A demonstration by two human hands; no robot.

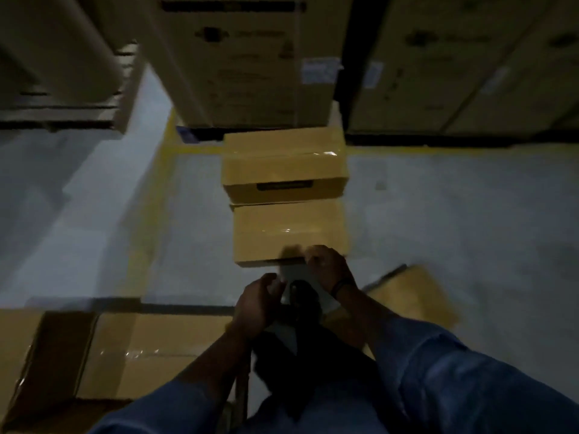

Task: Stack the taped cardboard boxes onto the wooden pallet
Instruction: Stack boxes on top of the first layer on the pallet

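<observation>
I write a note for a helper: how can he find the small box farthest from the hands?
Find the yellow floor line before the tall cartons. On it sits the far box, behind the near box. Both are taped; only the far box bears a dark label.

The far box (283,166) sits just behind the near box (289,233).

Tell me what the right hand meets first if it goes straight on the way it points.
Probably the near box: the right hand is at its near edge, though blur hides any contact.
</observation>
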